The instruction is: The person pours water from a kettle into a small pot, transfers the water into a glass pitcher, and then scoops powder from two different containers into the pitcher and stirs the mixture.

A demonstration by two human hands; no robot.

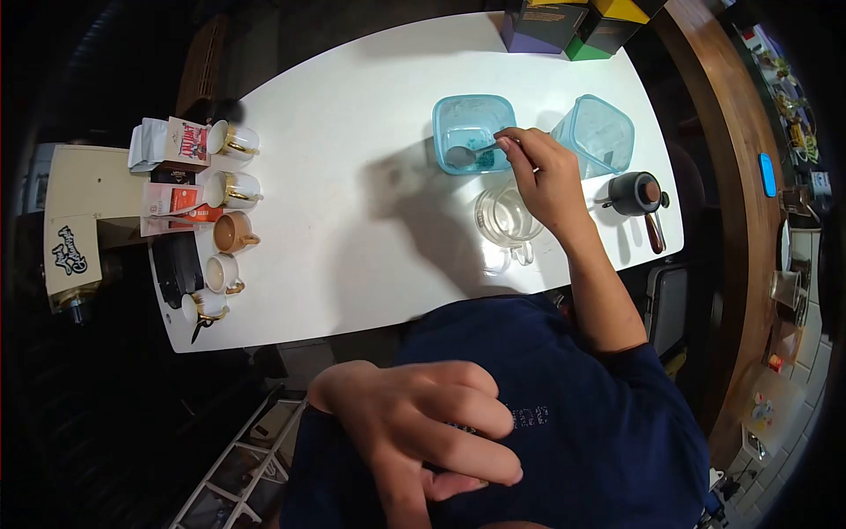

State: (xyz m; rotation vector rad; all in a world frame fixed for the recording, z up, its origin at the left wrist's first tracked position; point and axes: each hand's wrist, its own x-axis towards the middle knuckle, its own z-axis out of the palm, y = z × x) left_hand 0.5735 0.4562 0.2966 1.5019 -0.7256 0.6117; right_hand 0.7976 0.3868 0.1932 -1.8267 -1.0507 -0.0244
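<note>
My right hand (548, 172) pinches the handle of a spoon (460, 156). The spoon's bowl is over the inside of a light-blue square plastic tub (447, 110). Small blue-green bits (483, 159) lie on the tub's floor. A clear glass mug (507, 220) stands just below my right hand, its handle toward me and its rim partly covered. Beyond that hand is a second light-blue plastic container (602, 132). Close to the camera, my left hand (423, 423) is in front of my dark shirt, fingers curled in, with no object visible in it.
A black pot-like device (633, 194) with a wooden handle sits at the table's right. Several cups, including a brown mug (231, 232), line the left edge beside coffee packets (172, 201). Dark boxes (545, 26) stand at the back edge of the white table (352, 123).
</note>
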